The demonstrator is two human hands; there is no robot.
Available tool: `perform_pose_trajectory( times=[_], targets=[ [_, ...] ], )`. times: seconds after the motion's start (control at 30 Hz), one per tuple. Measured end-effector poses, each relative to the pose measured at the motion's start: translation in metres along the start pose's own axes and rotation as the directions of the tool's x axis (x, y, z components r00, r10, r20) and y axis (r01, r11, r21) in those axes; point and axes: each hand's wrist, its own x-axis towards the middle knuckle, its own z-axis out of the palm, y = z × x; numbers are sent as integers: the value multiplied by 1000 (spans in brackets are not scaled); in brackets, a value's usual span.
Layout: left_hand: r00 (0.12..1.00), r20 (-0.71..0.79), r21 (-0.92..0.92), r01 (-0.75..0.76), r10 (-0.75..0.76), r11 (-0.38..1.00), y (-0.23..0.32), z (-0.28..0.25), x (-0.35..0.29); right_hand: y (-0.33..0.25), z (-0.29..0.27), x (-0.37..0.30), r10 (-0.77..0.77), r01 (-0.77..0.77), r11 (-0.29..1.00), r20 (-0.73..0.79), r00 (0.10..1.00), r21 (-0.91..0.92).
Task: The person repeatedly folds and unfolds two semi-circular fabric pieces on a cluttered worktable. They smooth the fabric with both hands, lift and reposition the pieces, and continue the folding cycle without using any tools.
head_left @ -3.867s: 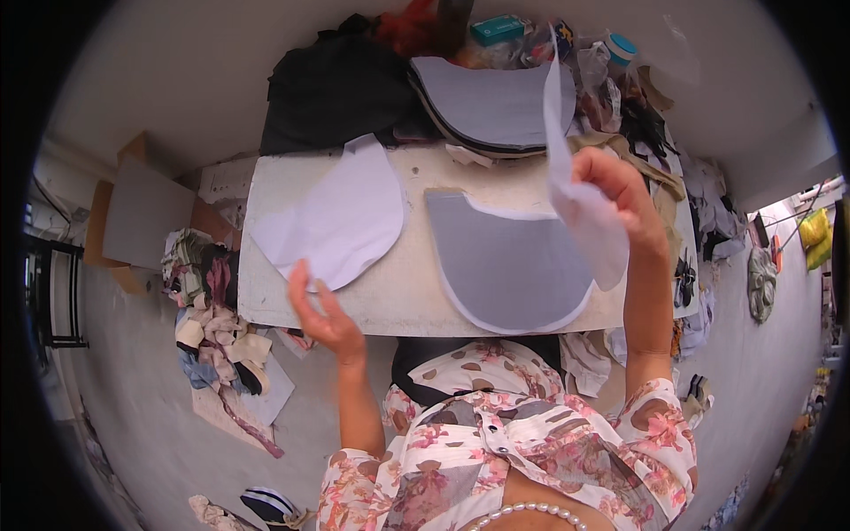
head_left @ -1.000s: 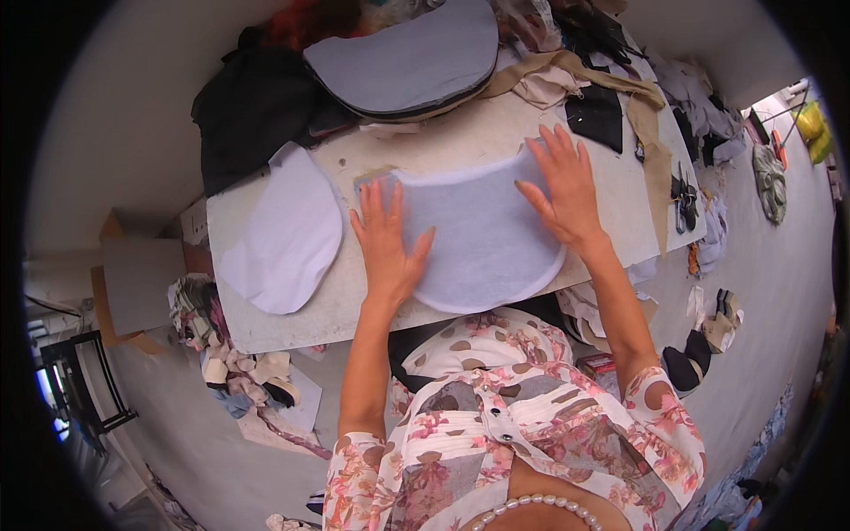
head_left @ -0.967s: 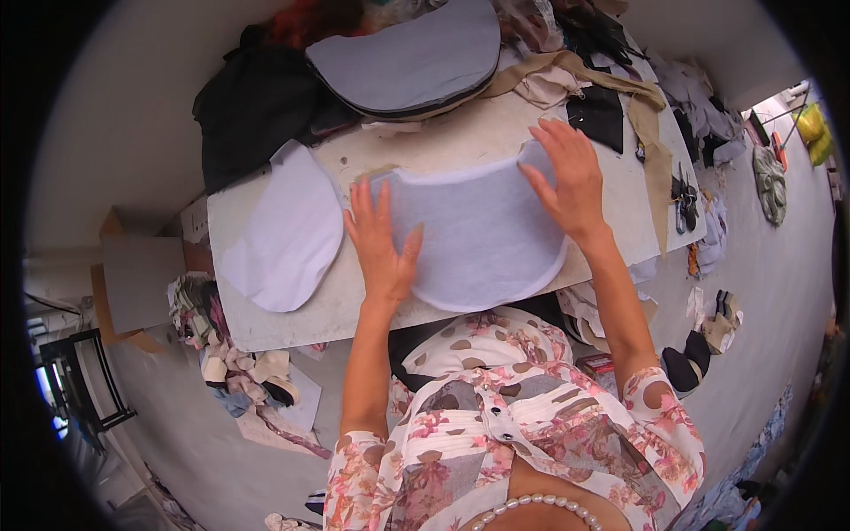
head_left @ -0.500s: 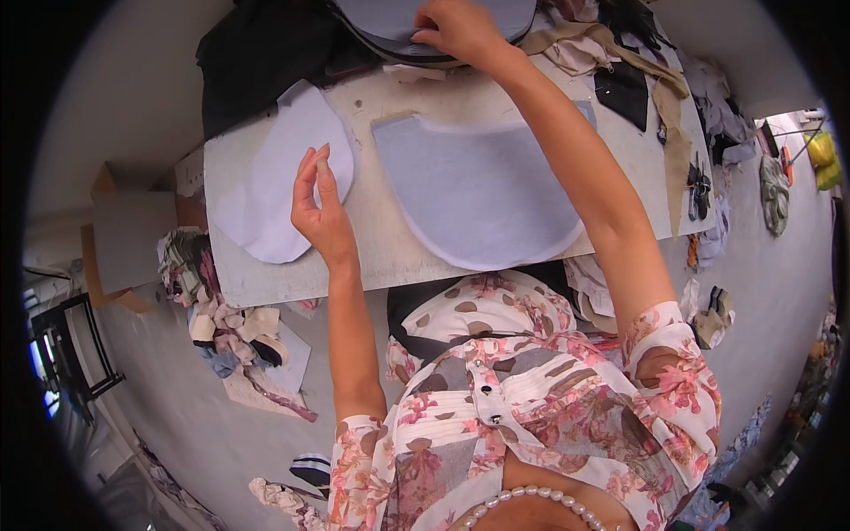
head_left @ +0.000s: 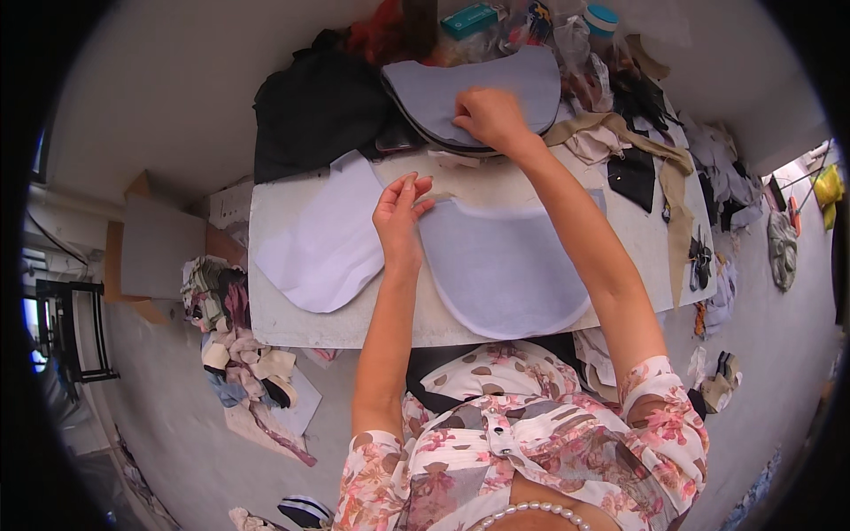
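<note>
My right hand [head_left: 492,120] rests on top of a stack of grey, curved fabric pieces [head_left: 425,84] at the far side of the table. Its fingers are curled down; what they pinch, if anything, is hidden. My left hand [head_left: 401,217] hovers between two cut pieces with fingers loosely bent and apart, nothing visible in it. Right of it, under my right forearm, a blue-grey piece with a rounded, white-edged front [head_left: 509,265] lies flat. On its left is a white rounded piece [head_left: 323,243].
Black cloth [head_left: 314,115] is heaped at the table's back left. Scraps and a beige strip [head_left: 675,190] lie along the right side, near dark-handled scissors [head_left: 700,263]. A teal box [head_left: 469,19] stands at the back. Fabric scraps [head_left: 252,363] pile up on the left below the table.
The view has shifted, showing more of the table's back. My left hand has moved from over the white piece toward the blue-grey one. My right hand stays at the stack, its fingers more curled.
</note>
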Motion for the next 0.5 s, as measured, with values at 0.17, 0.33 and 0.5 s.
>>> perform_pose_trajectory(
  times=[0.17, 0.33, 0.5],
  targets=[
    [996, 38, -53, 80, -78, 995, 1, 4, 18, 2, -3, -1, 16, -17, 999, 8, 1000, 29],
    [958, 89, -250, 286, -273, 925, -2, 15, 53, -8, -16, -6, 20, -23, 995, 29, 999, 93],
    [966, 81, -236, 257, -245, 937, -2, 17, 65, -7, 0, -3, -59, 57, 998, -74, 995, -33]
  ],
)
